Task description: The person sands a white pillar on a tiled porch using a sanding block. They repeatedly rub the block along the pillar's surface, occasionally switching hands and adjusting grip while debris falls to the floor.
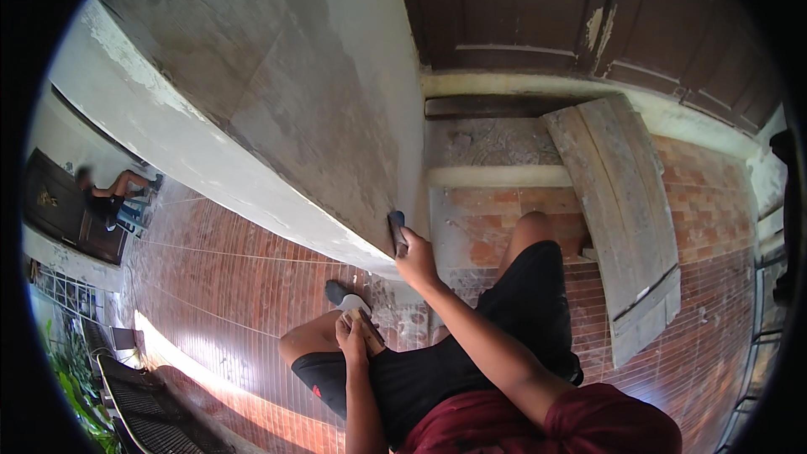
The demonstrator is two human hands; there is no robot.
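Observation:
My right hand (414,254) is closed on a dark-handled flat tool (397,227), held against the lower part of the grey plastered wall (303,118) near its pale edge. My left hand (350,332) grips a tan, flat tool (367,329) with a darker side, low between my legs; its exact kind is unclear. I am low beside the wall with my knees apart, over a dusty tiled floor (235,269).
Long weathered planks (605,185) lie at my right by a dusty step (496,176), below brown wooden doors (521,8). At the far left another person (109,202) sits on a seat near a dark door. A dark woven bench (134,403) and plants (76,395) are at lower left.

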